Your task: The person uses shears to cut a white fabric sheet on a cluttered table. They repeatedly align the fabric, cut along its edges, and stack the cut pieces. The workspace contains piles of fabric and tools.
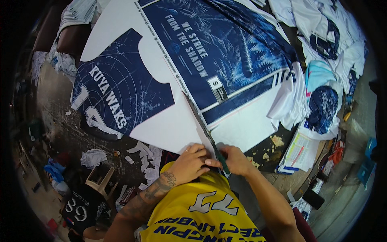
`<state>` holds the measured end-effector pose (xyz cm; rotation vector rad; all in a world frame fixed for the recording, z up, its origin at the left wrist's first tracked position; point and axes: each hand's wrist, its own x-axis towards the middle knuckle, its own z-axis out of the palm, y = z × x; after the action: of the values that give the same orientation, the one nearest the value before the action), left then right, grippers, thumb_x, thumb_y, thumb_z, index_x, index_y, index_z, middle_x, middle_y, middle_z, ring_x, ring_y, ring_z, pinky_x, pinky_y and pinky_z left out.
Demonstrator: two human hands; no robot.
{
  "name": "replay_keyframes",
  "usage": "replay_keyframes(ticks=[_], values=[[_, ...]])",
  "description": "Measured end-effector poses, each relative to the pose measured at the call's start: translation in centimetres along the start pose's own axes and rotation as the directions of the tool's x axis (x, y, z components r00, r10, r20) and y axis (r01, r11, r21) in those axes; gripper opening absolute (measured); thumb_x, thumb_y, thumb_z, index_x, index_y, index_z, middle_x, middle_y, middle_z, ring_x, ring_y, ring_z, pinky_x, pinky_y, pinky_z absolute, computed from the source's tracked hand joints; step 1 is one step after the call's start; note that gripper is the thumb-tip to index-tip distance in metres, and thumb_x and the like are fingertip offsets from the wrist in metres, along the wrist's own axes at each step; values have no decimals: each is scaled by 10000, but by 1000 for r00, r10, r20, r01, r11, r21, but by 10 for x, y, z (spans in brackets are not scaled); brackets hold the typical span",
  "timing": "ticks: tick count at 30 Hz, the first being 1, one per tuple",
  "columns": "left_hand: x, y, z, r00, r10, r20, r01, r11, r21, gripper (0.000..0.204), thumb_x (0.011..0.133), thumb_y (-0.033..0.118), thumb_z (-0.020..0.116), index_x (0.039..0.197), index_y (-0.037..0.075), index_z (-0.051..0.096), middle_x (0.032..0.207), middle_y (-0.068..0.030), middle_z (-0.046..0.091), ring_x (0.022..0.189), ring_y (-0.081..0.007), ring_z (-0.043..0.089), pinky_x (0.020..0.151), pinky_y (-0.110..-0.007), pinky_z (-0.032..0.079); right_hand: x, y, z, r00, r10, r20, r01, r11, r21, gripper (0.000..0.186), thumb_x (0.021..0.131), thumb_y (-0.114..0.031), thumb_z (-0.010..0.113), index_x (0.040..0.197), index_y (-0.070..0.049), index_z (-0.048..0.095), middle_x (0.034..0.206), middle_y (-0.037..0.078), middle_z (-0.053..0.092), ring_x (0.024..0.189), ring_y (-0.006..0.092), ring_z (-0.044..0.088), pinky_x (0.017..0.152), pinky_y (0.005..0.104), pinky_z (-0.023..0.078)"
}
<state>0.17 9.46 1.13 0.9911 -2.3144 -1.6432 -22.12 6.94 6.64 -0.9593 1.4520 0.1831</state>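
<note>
A large sheet of white fabric (163, 131) with navy printed shirt panels lies over the table. A long narrow slit (197, 115) splits it from the middle down to its near edge. Left of the slit, my left hand (190, 163) is closed on the fabric's near edge, fingers curled. Just across the slit, my right hand (237, 161) is closed on the other cut edge, one digit reaching toward the left hand. A thin dark green strip (220, 156) shows between the hands; I cannot tell what it is.
A cut navy jersey panel (125, 86) lies left. White and navy fabric (322, 44) is heaped right, above papers (300, 151). Scraps (149, 161) litter the near left side. A plastic stool (100, 181) and a person in a black shirt (82, 207) are at lower left.
</note>
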Motion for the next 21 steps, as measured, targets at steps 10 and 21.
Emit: replay_keyframes(ticks=[10, 21], values=[[13, -31, -29, 957, 82, 279, -21, 977, -213, 334, 980, 295, 737, 1185, 33, 720, 1307, -164, 685, 1312, -351, 577, 1164, -476, 426, 51, -88, -27, 1000, -2, -25, 1, 999, -35, 800, 797, -730, 836, 895, 57, 733, 828, 189, 743, 795, 294, 746, 741, 405, 569], [51, -57, -72, 837, 124, 534, 176, 861, -477, 409, 1023, 417, 702, 1195, 47, 734, 1127, -149, 766, 1077, -325, 720, 981, -437, 531, 107, -174, -49, 1000, 7, -28, -10, 996, -93, 809, 797, -799, 791, 829, 6, 728, 736, 146, 677, 739, 287, 689, 720, 417, 533]])
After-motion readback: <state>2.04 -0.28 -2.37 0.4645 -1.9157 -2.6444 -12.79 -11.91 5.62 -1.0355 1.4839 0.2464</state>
